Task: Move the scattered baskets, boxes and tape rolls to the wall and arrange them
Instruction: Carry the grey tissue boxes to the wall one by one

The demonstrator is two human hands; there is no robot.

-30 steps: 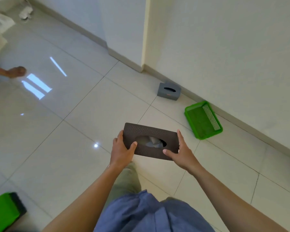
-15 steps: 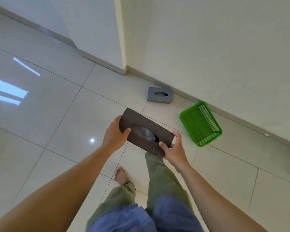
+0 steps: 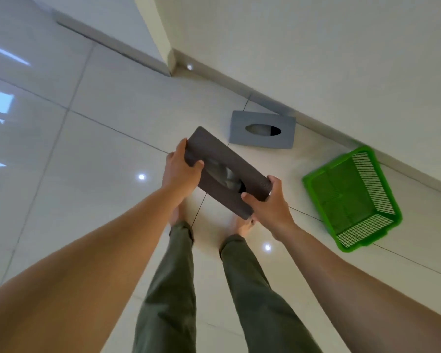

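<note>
The dark tissue box (image 3: 214, 149) is gripped at both ends by the left hand (image 3: 180, 171) and right hand (image 3: 270, 205) above the glossy tiled floor (image 3: 99, 174), with the feet partly hidden beneath. A grey box (image 3: 238, 131) and a green basket (image 3: 341, 197) lie by the wall (image 3: 316, 47).

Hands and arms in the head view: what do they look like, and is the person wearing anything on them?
Both the left hand and the right hand are bare: no gloves, rings or watch show. The forearms are uncovered as far as the frame reaches, with no sleeves in sight. Below them, the person wears olive-green trousers.
</note>
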